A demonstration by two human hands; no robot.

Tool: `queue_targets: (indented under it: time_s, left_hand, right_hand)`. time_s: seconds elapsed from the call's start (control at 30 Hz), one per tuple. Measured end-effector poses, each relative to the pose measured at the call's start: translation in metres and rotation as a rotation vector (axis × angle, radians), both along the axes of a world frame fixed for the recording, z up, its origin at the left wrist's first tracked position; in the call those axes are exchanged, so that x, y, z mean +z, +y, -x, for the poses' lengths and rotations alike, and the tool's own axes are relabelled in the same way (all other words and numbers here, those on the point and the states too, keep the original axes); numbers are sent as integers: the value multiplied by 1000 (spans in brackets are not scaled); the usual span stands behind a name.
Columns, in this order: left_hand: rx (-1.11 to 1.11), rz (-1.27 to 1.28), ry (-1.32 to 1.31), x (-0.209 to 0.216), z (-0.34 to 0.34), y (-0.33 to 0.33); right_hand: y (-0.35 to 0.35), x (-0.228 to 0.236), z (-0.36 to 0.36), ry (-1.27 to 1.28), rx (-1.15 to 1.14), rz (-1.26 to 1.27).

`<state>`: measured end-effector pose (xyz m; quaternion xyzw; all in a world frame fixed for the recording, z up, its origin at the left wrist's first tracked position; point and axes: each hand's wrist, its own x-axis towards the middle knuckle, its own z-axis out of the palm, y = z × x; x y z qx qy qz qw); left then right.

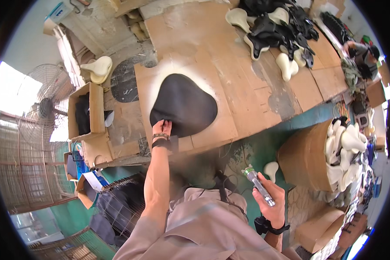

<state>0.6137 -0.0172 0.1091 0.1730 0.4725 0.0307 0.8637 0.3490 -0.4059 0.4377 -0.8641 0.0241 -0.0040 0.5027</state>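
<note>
A black saddle-shaped cover piece (184, 104) lies flat on the cardboard-covered table, inside a pale halo on the cardboard. At its near left edge my left hand (162, 127) is closed, with the fingertips pinching the rim of the cover. Off the table, to the right of my body, my right hand (271, 198) is wrapped round a spray gun (258, 185) with a silver body and a green end. Its green end points up and left, toward the table. The palm hides part of the spray gun.
Black and cream bicycle saddles (264, 32) are heaped at the table's far right. A large cardboard box (301, 156) of cream saddle parts stands on the right. An open carton (99, 108) with dark pieces sits left, near a caged fan (46, 106). Another person (368, 58) is far right.
</note>
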Motion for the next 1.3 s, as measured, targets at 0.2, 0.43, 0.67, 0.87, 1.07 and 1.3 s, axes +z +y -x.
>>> queue_targets:
  time_s: [0.2, 0.43, 0.67, 0.87, 1.07, 1.3]
  left_hand:
    - [-248, 97, -823, 95, -46, 1]
    - [200, -86, -889, 303, 36, 18]
    - [523, -140, -945, 304, 215, 101]
    - [921, -258, -893, 277, 395, 116]
    - [1311, -409, -748, 238, 546, 109]
    - [1705, -680, -369, 242, 682, 171]
  right_hand:
    - [7, -6, -20, -32, 95, 34]
    - [41, -38, -44, -12, 276, 103]
    - [71, -169, -51, 174, 534, 294]
    - [73, -214, -56, 321, 847, 470]
    - [86, -238, -77, 299, 1061, 493]
    - [147, -255, -86, 402, 1155, 545]
